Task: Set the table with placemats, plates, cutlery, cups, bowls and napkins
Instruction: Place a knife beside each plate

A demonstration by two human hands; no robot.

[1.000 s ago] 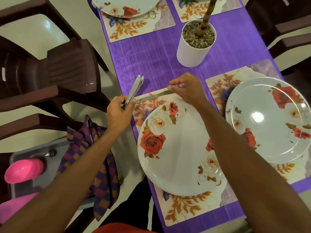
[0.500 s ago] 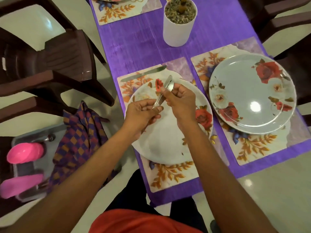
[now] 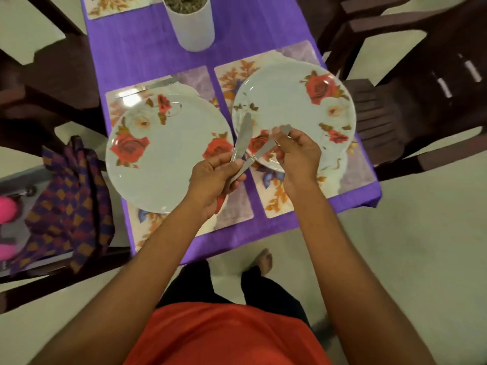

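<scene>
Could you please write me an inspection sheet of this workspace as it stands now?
Surface: purple table runner, floral placemats on it.
Job's things: left plate and right plate on placemats; one knife laid above the left plate; checked napkins and pink cups wait on a tray at left.
Clutter: white pot of pebbles.
Grippers: left hand holds a knife upright; right hand pinches a second knife.
Cables: nothing seen.
Surroundings: dark chairs on both sides.

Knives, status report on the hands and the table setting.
Left hand grips one knife. Right hand pulls a second knife from it. Third knife already beside left plate. Nothing obstructing.
</scene>
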